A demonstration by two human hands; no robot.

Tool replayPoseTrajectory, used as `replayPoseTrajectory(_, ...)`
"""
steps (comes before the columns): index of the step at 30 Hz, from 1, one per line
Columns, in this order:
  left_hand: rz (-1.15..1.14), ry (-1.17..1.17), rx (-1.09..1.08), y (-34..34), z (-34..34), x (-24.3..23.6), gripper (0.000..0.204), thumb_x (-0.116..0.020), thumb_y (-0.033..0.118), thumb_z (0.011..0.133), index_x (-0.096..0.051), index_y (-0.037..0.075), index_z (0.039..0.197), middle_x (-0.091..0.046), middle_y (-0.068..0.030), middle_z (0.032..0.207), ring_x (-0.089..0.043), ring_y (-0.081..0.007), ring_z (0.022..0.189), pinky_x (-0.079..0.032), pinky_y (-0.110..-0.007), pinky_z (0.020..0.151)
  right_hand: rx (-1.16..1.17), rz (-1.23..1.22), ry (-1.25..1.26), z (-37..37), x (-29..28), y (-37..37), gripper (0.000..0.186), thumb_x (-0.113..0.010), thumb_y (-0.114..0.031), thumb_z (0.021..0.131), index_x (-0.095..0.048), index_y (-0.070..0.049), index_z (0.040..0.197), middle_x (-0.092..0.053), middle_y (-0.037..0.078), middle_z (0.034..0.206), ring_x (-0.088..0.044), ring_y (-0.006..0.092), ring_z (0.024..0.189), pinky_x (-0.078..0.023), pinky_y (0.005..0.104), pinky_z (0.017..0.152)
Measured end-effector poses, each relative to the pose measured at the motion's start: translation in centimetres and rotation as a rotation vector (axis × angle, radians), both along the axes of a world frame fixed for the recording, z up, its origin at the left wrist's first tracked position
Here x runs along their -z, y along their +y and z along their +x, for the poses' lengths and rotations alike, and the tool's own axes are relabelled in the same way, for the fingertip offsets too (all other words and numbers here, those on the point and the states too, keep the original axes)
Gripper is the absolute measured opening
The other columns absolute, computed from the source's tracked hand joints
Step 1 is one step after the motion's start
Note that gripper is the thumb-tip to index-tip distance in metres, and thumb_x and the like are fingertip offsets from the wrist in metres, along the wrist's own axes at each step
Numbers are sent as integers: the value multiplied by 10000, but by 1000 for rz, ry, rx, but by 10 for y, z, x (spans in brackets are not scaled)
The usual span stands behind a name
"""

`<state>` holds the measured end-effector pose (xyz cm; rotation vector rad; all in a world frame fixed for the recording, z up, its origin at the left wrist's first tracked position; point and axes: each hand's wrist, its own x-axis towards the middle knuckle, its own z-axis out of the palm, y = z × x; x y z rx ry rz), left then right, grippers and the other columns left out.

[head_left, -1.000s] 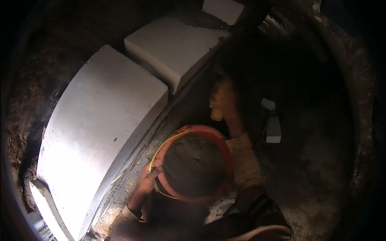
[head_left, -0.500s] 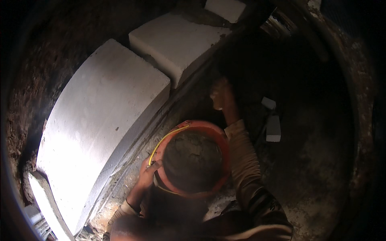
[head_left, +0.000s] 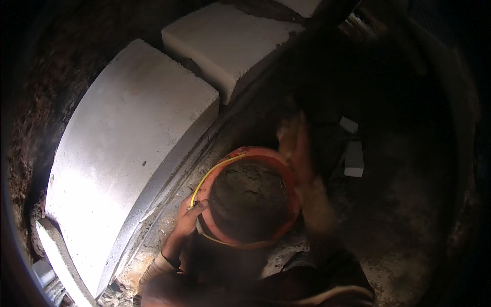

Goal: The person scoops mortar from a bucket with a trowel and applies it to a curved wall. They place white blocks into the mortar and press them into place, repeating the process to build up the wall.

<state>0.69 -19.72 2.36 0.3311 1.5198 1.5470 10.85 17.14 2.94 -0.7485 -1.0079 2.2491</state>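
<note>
An orange bucket (head_left: 201, 185) with a thin yellow handle holds a grey, cracked, mortar-like mass (head_left: 248, 197). My left hand (head_left: 188, 220) grips the bucket's left side, thumb over the rim by the handle. My right hand (head_left: 296, 140) is a dim smear just beyond the bucket's upper right rim; a tan, lighter shape shows at it, too blurred to tell whether it is held. A big white curved block (head_left: 117, 148) lies along the left of the bucket.
Another white block (head_left: 230, 46) lies beyond the first, with a third (head_left: 299, 6) at the top edge. A white slab (head_left: 61, 256) leans at lower left. Two small pale pieces (head_left: 349, 125) (head_left: 354, 158) lie on the dark floor (head_left: 394, 225). A rough dark wall (head_left: 25, 148) curves round the left.
My right hand has shifted right and back toward the bucket's rim from farther forward, blurring more. My left hand stays on the bucket. The view has moved slightly.
</note>
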Motion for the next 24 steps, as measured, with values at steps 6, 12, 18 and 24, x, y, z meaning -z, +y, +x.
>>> replayPoseTrajectory(6,72,-81,18,3,0,1,233,-595,138,937,-649,-2,1114,-646,-9,978,-579,-115,914,-452,-279,842,78,911,-321,-55,68,124,602,-529,-472,1023,-463,-49,1445,-564,120,1329,-572,250,1178,-489,384,988)
replayPoseTrajectory(12,3,-48,45,-13,1,18,248,-572,138,947,-655,-5,1132,-656,-19,1005,-592,-127,943,-456,-281,864,-179,207,66,-83,-34,108,486,-447,-478,1053,-504,-88,1338,-579,68,969,-576,216,805,-518,377,691)
replayPoseTrajectory(18,58,-122,14,-10,0,-2,282,-576,141,950,-652,-4,1179,-674,-41,1069,-608,-156,1015,-457,-308,934,-255,352,-230,-25,-44,10,467,-398,-483,1069,-514,-105,1317,-587,43,810,-581,185,650,-545,349,588)
replayPoseTrajectory(24,52,-214,-48,0,5,-12,329,-593,145,951,-646,-2,1240,-673,-58,1147,-595,-168,1106,-438,-317,1000,114,541,-33,-33,-22,91,400,-420,-447,1069,-556,-120,1252,-613,50,946,-589,158,793,-519,301,661)
